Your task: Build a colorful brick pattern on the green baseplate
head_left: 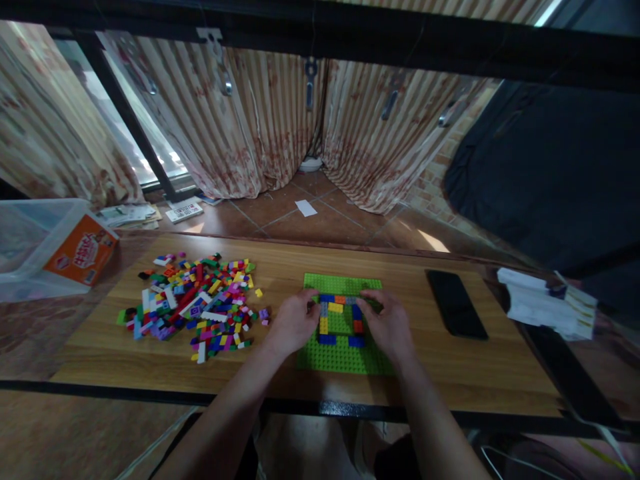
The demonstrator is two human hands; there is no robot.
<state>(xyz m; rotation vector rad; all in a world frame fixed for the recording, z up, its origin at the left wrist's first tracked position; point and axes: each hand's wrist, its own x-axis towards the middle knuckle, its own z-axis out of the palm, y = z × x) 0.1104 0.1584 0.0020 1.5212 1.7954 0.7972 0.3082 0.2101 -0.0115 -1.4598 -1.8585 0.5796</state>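
Centrally, a multicoloured brick outline (pixel 327 340) sits on the green baseplate (pixel 345 361), which lies on the wooden counter (pixel 430 380). The outline's near side has a gap between two blue sections. The left hand (pixel 300 320) and right hand (pixel 389 323) are at its far corners, fingers and thumbs curled inward; whether either pinches a brick cannot be determined. To the left, loose bricks (pixel 200 307) form a pile directly on the counter. Beyond them is a clear plastic bin (pixel 35 257) with an orange label (pixel 83 250); its contents are indistinct. A flat black device (pixel 456 303) lies right of the baseplate.
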